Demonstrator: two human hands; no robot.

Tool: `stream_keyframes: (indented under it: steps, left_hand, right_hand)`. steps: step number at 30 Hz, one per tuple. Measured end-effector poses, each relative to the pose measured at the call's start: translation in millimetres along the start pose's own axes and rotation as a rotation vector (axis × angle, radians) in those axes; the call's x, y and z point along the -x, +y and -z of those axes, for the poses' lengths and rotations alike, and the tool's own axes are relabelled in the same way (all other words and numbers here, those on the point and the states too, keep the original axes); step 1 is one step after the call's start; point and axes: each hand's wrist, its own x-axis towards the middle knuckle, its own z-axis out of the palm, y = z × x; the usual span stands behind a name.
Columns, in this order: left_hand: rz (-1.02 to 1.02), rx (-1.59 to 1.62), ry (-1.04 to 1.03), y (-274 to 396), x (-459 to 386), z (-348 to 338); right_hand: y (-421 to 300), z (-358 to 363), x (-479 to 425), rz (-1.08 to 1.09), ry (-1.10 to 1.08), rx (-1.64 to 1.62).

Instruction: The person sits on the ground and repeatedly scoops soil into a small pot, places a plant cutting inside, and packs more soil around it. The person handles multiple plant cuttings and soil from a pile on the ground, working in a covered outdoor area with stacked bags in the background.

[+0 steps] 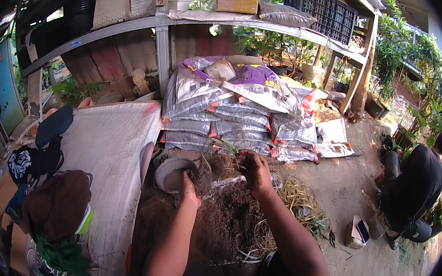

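My left hand (pixel 188 187) is at a dark clump of roots and soil (pixel 201 180), beside a round grey pot (pixel 173 173) with something brownish inside. The clump belongs to a plant whose narrow green leaves (pixel 226 145) rise towards my right hand. My right hand (pixel 253 169), soiled and with bent fingers, is by these leaves; whether it grips them cannot be told. Below both hands lies a heap of dark fibrous soil and roots (pixel 233 215). Dry yellowish leaves (pixel 295 193) are piled along its right side.
Stacked filled sacks (pixel 238 127) stand ahead, under a shelf beam (pixel 256 21). At left is a pale covered platform (pixel 103 158) with clothing (pixel 57 202). A person in dark clothes (pixel 413 188) crouches at right, near a block with a phone (pixel 363 230) on it.
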Motion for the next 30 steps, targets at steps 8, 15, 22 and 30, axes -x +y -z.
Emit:
stream_keyframes:
  steps: [8, 15, 22, 30]
  left_hand:
    - [-0.081, 0.121, 0.252, 22, -6, 15]
    - [-0.067, 0.013, 0.363, 34, 10, -4]
    - [0.011, -0.024, 0.27, 17, 11, -37]
    - [0.008, 0.032, 0.126, 15, 14, -35]
  right_hand:
    - [119, 97, -4, -0.361, -0.659, 1.604]
    - [251, 172, 73, -0.52, -0.297, 1.694]
    - [291, 217, 90, -0.353, -0.038, 1.856]
    - [316, 192, 92, -0.584, -0.152, 1.888]
